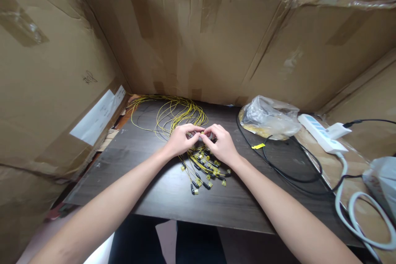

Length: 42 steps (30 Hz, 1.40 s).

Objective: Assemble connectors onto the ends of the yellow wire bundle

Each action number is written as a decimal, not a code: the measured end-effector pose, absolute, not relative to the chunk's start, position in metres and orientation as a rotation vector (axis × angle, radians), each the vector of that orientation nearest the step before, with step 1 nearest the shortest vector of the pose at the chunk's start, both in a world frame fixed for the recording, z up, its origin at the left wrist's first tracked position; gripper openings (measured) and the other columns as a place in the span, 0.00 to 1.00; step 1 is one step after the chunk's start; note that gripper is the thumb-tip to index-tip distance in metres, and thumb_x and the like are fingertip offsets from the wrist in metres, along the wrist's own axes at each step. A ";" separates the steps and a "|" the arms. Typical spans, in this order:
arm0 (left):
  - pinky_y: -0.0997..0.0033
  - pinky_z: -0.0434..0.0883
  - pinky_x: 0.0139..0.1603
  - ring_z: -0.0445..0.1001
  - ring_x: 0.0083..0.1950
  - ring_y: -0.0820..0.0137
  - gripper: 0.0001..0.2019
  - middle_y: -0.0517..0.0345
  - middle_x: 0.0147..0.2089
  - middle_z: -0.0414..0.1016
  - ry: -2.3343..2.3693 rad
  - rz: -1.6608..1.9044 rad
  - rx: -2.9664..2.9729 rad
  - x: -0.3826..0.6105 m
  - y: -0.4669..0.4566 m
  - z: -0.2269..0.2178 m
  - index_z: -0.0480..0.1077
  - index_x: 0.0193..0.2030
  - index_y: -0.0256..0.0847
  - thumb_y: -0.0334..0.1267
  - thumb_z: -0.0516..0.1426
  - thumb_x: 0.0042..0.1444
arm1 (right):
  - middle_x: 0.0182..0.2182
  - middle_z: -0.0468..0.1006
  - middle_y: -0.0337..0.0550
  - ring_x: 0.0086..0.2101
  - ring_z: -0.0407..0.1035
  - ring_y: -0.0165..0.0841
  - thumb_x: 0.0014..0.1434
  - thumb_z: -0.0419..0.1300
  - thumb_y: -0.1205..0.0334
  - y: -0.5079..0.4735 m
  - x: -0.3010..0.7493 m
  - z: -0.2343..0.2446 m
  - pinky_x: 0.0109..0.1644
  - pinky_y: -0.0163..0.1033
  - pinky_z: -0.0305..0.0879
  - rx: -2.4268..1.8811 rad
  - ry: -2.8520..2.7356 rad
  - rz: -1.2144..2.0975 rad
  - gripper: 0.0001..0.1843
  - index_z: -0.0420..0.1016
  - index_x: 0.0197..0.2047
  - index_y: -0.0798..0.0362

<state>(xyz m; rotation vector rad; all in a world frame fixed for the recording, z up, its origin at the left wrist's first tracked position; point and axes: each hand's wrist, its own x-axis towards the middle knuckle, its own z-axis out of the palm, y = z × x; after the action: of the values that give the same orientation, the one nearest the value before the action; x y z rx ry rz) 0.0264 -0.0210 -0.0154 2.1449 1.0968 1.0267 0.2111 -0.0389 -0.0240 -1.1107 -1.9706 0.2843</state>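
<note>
A bundle of thin yellow cables (173,115) lies coiled on the dark wooden table (161,189), its ends fitted with small black and yellow connectors (206,173) fanned out toward me. My left hand (181,140) and my right hand (221,143) meet over the bundle's middle, fingers pinched together on the cables or a connector between them. What exactly sits between the fingertips is too small to make out.
Taped cardboard walls (192,45) enclose the table on the left, back and right. A crumpled clear plastic bag (267,117) lies at the right, with a black cable (287,173), a yellow tag (258,146), a white power strip (321,134) and its white cord (355,222).
</note>
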 end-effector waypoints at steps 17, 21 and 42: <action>0.71 0.74 0.39 0.78 0.39 0.68 0.12 0.52 0.41 0.81 0.993 1.048 2.256 0.023 -0.016 -0.019 0.81 0.47 0.40 0.32 0.57 0.62 | 0.30 0.75 0.42 0.35 0.68 0.37 0.63 0.60 0.63 -0.039 0.212 -0.026 0.41 0.43 0.62 -1.123 -2.034 0.198 0.06 0.70 0.32 0.51; 0.69 0.75 0.40 0.78 0.40 0.67 0.13 0.51 0.42 0.82 0.993 1.018 2.281 0.023 -0.015 -0.020 0.80 0.48 0.39 0.33 0.56 0.63 | 0.32 0.75 0.43 0.37 0.68 0.39 0.61 0.61 0.62 -0.039 0.212 -0.025 0.42 0.43 0.64 -1.154 -1.997 0.201 0.04 0.71 0.35 0.51; 0.64 0.75 0.53 0.82 0.47 0.65 0.16 0.56 0.44 0.84 1.114 1.021 2.193 0.023 -0.020 -0.018 0.73 0.55 0.42 0.33 0.59 0.60 | 0.34 0.80 0.45 0.37 0.69 0.40 0.64 0.61 0.62 -0.039 0.211 -0.029 0.43 0.46 0.67 -1.109 -2.044 0.183 0.08 0.80 0.44 0.51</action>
<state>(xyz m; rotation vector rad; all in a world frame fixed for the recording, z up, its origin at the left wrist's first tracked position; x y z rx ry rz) 0.0229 -0.0203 -0.0184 2.1934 1.1138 1.0212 0.2105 -0.0391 -0.0288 -1.1087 -2.0442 0.1834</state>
